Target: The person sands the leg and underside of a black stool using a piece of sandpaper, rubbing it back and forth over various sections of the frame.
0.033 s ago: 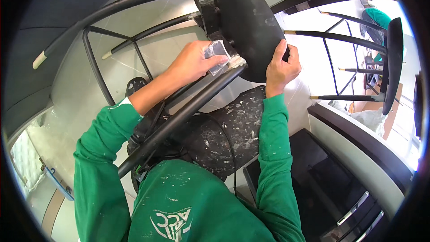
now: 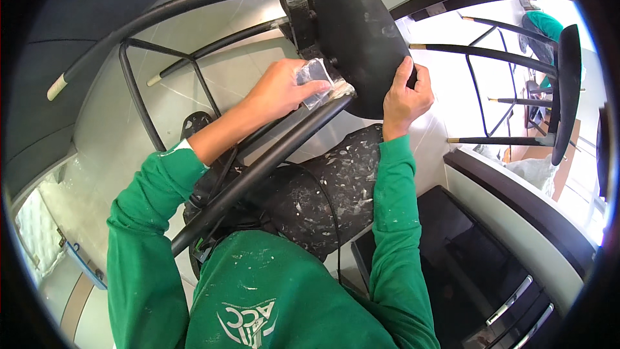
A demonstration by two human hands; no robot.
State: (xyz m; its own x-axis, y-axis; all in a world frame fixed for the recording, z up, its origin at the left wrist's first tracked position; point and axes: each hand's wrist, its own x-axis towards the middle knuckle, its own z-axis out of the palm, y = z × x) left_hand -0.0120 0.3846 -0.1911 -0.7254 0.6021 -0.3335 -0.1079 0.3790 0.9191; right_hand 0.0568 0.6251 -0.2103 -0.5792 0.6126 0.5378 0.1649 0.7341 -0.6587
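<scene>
A black stool lies tipped in front of me, its rounded seat [image 2: 361, 32] turned on edge and its legs pointing left. My left hand [image 2: 284, 87] pinches a small grey flat piece [image 2: 311, 84] with white-smeared edges. That piece is against the top of the nearest leg [image 2: 258, 171], where whitish material [image 2: 342, 90] coats the joint with the seat. With fingers closed round the seat's right edge, my right hand [image 2: 408, 98] grips the seat. Another whitish patch marks the far leg's joint. The underside of the grey piece is hidden.
A second black stool [image 2: 562, 90] lies on its side at the right, with a person in green [image 2: 546, 26] beyond it. Glossy black drawers [image 2: 478, 252] stand at lower right. A thin black cable [image 2: 332, 210] crosses my paint-flecked trousers. Dark upholstery-like panels curve along the left.
</scene>
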